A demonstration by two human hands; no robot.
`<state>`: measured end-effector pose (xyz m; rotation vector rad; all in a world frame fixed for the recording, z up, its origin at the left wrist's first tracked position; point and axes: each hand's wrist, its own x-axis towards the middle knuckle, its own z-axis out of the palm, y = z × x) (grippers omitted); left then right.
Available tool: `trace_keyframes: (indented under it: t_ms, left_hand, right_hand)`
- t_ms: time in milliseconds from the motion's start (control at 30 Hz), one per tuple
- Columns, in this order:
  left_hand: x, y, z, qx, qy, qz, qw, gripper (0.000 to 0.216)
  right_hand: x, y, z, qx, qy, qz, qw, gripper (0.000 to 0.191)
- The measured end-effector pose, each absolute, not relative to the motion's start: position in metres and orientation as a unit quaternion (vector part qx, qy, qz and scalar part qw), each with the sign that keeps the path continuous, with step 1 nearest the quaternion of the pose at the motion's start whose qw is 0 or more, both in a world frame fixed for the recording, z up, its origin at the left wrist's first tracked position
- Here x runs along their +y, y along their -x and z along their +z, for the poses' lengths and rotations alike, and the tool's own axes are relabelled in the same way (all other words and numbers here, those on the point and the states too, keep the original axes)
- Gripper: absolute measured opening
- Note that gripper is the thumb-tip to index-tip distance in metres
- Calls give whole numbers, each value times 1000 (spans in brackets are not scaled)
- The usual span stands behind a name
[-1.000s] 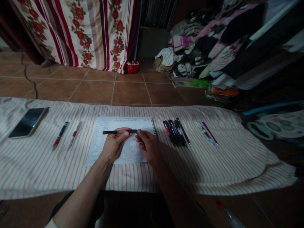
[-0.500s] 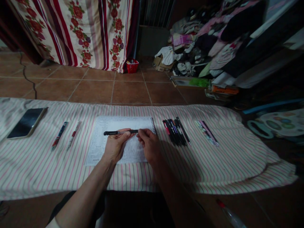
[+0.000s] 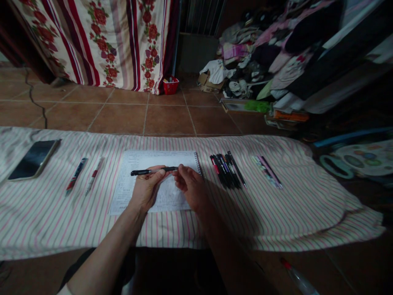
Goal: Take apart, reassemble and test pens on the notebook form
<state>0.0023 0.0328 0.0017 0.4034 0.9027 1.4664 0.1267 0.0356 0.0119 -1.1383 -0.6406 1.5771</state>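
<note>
A black pen (image 3: 139,172) with a clear middle section lies level across the fingers of my left hand (image 3: 147,186), its thumb pressed on the barrel. My right hand (image 3: 192,186) pinches the pen's right end between thumb and fingertips. Both hands are above a spiral notebook (image 3: 125,162) with printed and handwritten marks on its page. Right of the notebook lies a row of several pens (image 3: 225,171), mostly black. To the left are a dark blue and red pen (image 3: 76,176) and a white and red pen (image 3: 93,176).
Slim pastel pens (image 3: 267,172) lie farther right on the striped cloth (image 3: 294,213). A phone (image 3: 33,159) rests at the far left. Beyond the cloth are a red basket (image 3: 171,87), a curtain (image 3: 123,45) and piled clothes (image 3: 258,57). A bottle (image 3: 296,276) is on the floor.
The pen has shifted slightly left and its left end sits a little farther left. My right hand's fingers have moved slightly up at its right end.
</note>
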Motion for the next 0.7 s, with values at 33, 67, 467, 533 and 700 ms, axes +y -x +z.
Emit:
trace_keyframes:
  t_ms: [33,67,467,533,700]
  left_hand:
    - [32,-3,1,396,-181,638,635,33]
    - [32,-3,1,396,-185,636,636,33]
    - [30,-8,-10,382,-180,643,639,29]
    - [30,-8,-10,385,-176,643,639,29]
    - [31,-7,-10,386,-172,642,640,30]
  right_hand:
    - [36,-127,12,-277,488,650,513,38]
    - [37,-128,11,-286,500,642,506,39]
    - [40,-131,9,-328,515,615,499,28]
    - [40,-131,9,-326,511,619,498,29]
    - [36,-130,12,-320,524,604,508,34]
